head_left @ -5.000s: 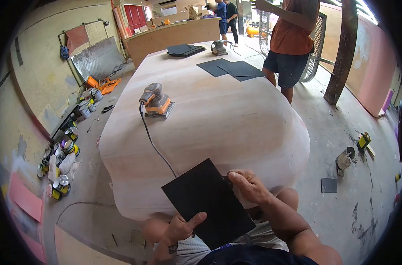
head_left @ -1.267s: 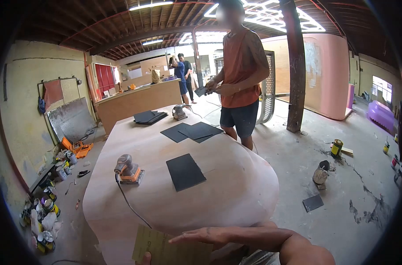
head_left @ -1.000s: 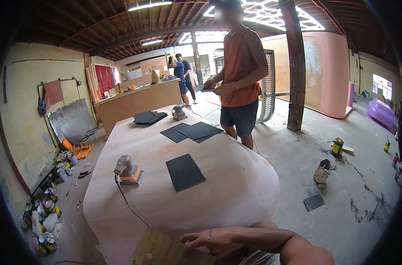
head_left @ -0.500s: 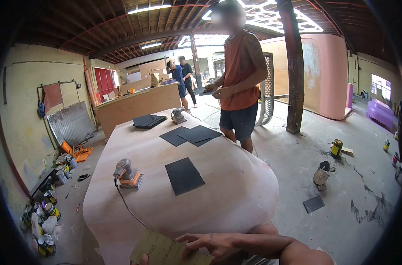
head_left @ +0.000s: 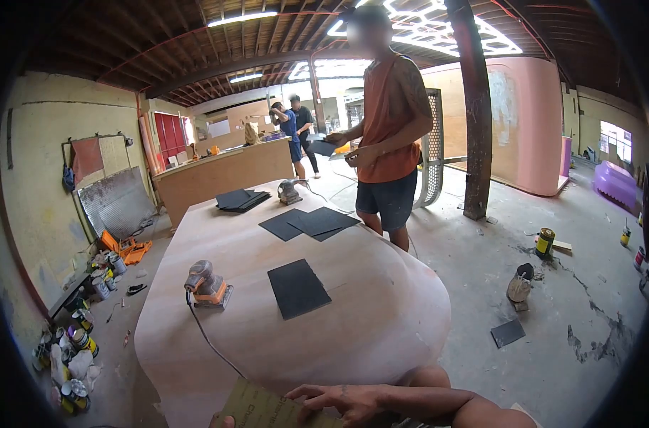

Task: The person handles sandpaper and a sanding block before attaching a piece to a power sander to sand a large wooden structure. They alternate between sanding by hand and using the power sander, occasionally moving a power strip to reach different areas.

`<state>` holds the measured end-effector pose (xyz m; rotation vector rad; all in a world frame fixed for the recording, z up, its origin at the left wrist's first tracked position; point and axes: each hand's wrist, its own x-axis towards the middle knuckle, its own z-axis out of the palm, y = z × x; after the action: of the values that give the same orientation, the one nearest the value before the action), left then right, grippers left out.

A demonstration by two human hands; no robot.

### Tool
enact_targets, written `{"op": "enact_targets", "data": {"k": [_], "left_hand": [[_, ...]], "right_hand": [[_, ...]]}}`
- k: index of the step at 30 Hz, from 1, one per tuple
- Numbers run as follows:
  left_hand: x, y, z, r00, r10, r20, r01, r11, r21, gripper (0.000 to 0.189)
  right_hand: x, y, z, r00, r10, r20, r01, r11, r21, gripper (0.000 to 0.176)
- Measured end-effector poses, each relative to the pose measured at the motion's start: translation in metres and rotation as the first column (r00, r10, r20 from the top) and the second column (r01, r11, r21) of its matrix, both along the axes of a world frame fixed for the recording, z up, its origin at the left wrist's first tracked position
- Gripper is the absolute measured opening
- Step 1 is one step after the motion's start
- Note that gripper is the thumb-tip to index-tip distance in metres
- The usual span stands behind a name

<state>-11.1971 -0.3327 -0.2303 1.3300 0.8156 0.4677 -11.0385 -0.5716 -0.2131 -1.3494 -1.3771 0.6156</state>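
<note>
At the bottom edge, a yellowish printed sheet (head_left: 257, 405) is held over the near end of the pale curved panel (head_left: 353, 342). My left hand (head_left: 227, 421) shows only a bit of thumb at the sheet's left edge. My right hand (head_left: 346, 401) lies across the sheet's right side, its fingers bent onto the paper. Beyond it a single dark sheet (head_left: 299, 288) lies flat on the panel. An orange and grey sander (head_left: 207, 285) stands to the left, its cord running down toward the printed sheet.
Past the panel's right side stands a person in an orange top (head_left: 389, 107) holding a dark sheet. More dark sheets (head_left: 317, 221) and a second sander (head_left: 290, 191) lie at the far end. Cans (head_left: 78, 342) crowd the left floor; a dark post (head_left: 474, 114) rises at right.
The printed sheet has shifted slightly right and tilted, and less of my left thumb shows. The person in orange now holds a dark sheet out more visibly.
</note>
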Motion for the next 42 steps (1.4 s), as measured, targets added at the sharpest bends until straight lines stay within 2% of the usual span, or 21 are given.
{"op": "enact_targets", "data": {"k": [6, 9, 10, 12, 15, 18, 21, 23, 26, 28, 30, 33, 36, 37, 39, 42], "left_hand": [[0.0, 0.004, 0.004, 0.995, -0.076, 0.066, 0.072, 0.995, 0.064, 0.057], [0.003, 0.027, -0.02, 0.977, -0.162, 0.139, 0.157, 0.987, 0.048, 0.058], [0.001, 0.029, -0.026, 0.988, -0.12, 0.095, 0.116, 0.992, 0.046, 0.058], [0.001, 0.016, -0.009, 0.999, -0.035, 0.006, 0.034, 0.998, 0.048, 0.059], [0.001, 0.018, -0.009, 0.996, -0.044, -0.081, 0.051, 0.994, 0.096, 0.061], [0.001, 0.002, 0.005, 0.982, 0.059, -0.179, -0.037, 0.991, 0.127, 0.062], [0.002, 0.002, 0.005, 0.989, 0.009, -0.146, 0.01, 0.992, 0.127, 0.064], [0.006, -0.021, 0.021, 0.975, 0.167, -0.148, -0.155, 0.984, 0.091, 0.063], [0.008, -0.015, 0.008, 0.978, 0.178, -0.105, -0.169, 0.981, 0.091, 0.06], [0.012, 0.014, -0.03, 0.992, 0.107, -0.06, -0.1, 0.989, 0.112, 0.057], [0.014, 0.026, -0.042, 0.999, 0.036, -0.017, -0.033, 0.99, 0.136, 0.055], [0.016, 0.015, -0.04, 0.983, 0.128, -0.13, -0.086, 0.954, 0.287, 0.05], [0.014, -0.017, -0.017, 0.937, 0.237, -0.257, -0.136, 0.924, 0.357, 0.052], [0.013, -0.012, -0.013, 0.976, 0.031, -0.217, 0.052, 0.929, 0.367, 0.055], [0.011, 0.011, -0.009, 0.913, -0.383, -0.141, 0.407, 0.82, 0.403, 0.062], [0.016, 0.033, -0.065, 0.92, -0.379, -0.097, 0.367, 0.751, 0.549, 0.077]], "right_hand": [[0.001, -0.005, 0.008, 0.995, -0.009, 0.095, 0.011, 1.0, -0.015, 0.072], [0.003, -0.006, 0.003, 1.0, 0.019, 0.025, -0.018, 0.999, -0.033, 0.075], [0.003, -0.007, 0.003, 0.998, 0.005, 0.055, -0.004, 1.0, -0.023, 0.075], [0.002, -0.007, 0.003, 0.993, -0.024, 0.116, 0.024, 1.0, 0.001, 0.075], [0.005, -0.006, 0.001, 0.984, -0.02, 0.175, 0.012, 0.999, 0.047, 0.074], [0.006, -0.005, -0.004, 0.999, 0.006, 0.04, -0.008, 0.999, 0.05, 0.07], [0.005, -0.009, 0.0, 0.999, -0.003, 0.054, 0.003, 1.0, 0.014, 0.067], [0.007, -0.005, -0.011, 0.993, -0.029, 0.116, 0.024, 0.999, 0.045, 0.066], [0.005, -0.007, -0.007, 0.992, -0.024, 0.127, 0.023, 1.0, 0.011, 0.066], [0.002, -0.009, -0.002, 0.995, -0.023, 0.1, 0.024, 1.0, -0.01, 0.064], [0.0, -0.007, -0.001, 0.997, -0.033, 0.065, 0.033, 0.999, -0.002, 0.062], [0.008, 0.004, -0.014, 0.907, -0.213, 0.363, 0.07, 0.926, 0.37, 0.049], [0.008, -0.001, -0.013, 0.959, -0.179, 0.22, 0.168, 0.984, 0.065, 0.063], [0.008, -0.001, -0.014, 0.963, -0.212, 0.165, 0.211, 0.977, 0.024, 0.06], [0.009, 0.002, -0.015, 0.957, -0.283, 0.061, 0.287, 0.955, -0.068, 0.055], [0.003, 0.005, -0.009, 0.909, -0.417, -0.002, 0.416, 0.908, -0.049, 0.059]]}}
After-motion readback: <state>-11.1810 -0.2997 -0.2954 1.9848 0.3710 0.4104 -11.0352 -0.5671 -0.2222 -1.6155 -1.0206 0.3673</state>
